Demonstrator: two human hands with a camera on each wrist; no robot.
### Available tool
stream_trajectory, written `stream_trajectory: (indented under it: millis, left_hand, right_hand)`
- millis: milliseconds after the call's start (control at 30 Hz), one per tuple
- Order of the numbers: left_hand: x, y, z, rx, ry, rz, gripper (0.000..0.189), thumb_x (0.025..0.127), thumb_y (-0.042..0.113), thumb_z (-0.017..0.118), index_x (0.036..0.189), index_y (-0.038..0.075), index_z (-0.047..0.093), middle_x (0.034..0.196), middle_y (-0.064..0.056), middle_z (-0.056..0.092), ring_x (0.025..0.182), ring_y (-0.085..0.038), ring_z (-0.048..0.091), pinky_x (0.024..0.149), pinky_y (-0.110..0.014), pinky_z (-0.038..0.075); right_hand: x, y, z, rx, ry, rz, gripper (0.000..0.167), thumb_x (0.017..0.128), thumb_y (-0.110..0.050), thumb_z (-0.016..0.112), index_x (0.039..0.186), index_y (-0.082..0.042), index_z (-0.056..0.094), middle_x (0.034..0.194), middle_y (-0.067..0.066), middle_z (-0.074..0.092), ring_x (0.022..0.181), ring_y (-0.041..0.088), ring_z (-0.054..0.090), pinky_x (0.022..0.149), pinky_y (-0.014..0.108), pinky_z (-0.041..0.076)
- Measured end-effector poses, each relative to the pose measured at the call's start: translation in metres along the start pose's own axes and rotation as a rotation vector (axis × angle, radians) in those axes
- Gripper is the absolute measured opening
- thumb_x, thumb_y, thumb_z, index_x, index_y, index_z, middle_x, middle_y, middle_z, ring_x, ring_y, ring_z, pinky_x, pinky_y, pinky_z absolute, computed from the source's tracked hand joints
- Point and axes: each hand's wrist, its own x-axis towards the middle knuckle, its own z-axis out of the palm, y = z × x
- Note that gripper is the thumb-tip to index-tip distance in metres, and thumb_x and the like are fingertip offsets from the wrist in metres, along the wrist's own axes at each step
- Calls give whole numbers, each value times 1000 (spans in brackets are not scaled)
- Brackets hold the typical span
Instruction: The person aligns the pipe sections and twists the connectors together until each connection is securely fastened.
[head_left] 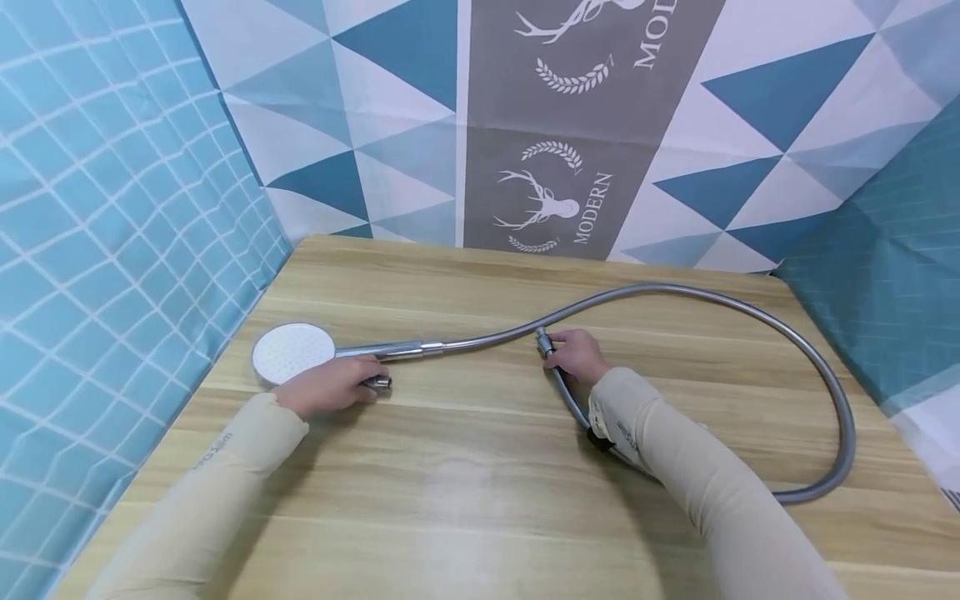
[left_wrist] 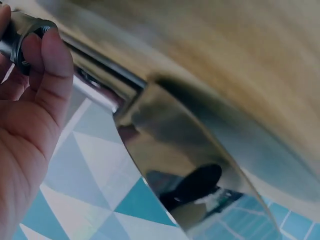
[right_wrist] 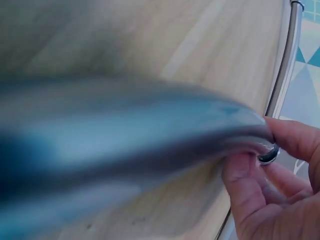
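A hand shower [head_left: 292,353] with a round white face lies at the left of the table, its chrome handle [head_left: 397,350] joined to a grey metal hose [head_left: 843,417]. Just in front of that handle, my left hand [head_left: 330,386] holds a short chrome fitting [head_left: 380,383] with a hollow end; threads show on this fitting [left_wrist: 31,42] in the left wrist view. My right hand [head_left: 579,355] pinches the hose's free end by its metal connector [head_left: 544,340]. From there the hose runs back under my right forearm. Close up, the hose [right_wrist: 150,135] blurs across the right wrist view.
The wood-grain tabletop [head_left: 450,500] lies under everything. A blue tile-patterned sheet [head_left: 112,208] stands along the left side, a teal one [head_left: 892,275] on the right. Behind the table hangs a triangle-patterned backdrop [head_left: 405,108]. The hose loops widely over the right part.
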Motion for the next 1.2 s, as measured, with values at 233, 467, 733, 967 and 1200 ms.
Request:
stream_trajectory:
  millis: [233,467,733,967,1200]
  left_hand:
    - [0,-5,-8,-39,27,-20,19,80,-3,70,98,2,65,87,-3,57,76,-14,54,70,-36,49]
    - [6,0,-17,-45,54,-14,20,80,-7,69,99,-2,65,92,-8,61,80,-20,58,73,-39,50]
    - [10,9,-28,-33,70,-38,22,83,-4,69,104,-3,65,96,-9,62,84,-22,61,76,-41,51]
    - [17,18,-41,8,77,-25,23,84,-5,67,107,-1,62,100,-11,61,85,-23,61,75,-40,51]
    - [24,27,-51,48,94,9,22,85,-7,65,107,-5,63,102,-17,61,92,-30,62,79,-44,51]
  right_hand:
    - [-9,-1,-8,74,4,-96,57,73,8,72,128,5,57,93,16,68,51,8,47,49,20,41]
    - [-18,-7,-19,470,-115,-58,44,85,8,60,127,14,50,89,12,67,69,9,60,62,20,49]
    - [-20,-20,-31,567,-184,-40,40,98,-8,53,131,12,45,89,5,63,82,16,64,80,32,52]
    - [-27,-34,-43,591,-175,-95,38,99,-9,51,131,12,45,85,1,65,75,10,65,73,26,53]
    - [-32,-50,-53,638,-150,-119,35,100,-7,49,129,11,45,87,2,64,73,8,65,70,22,53]
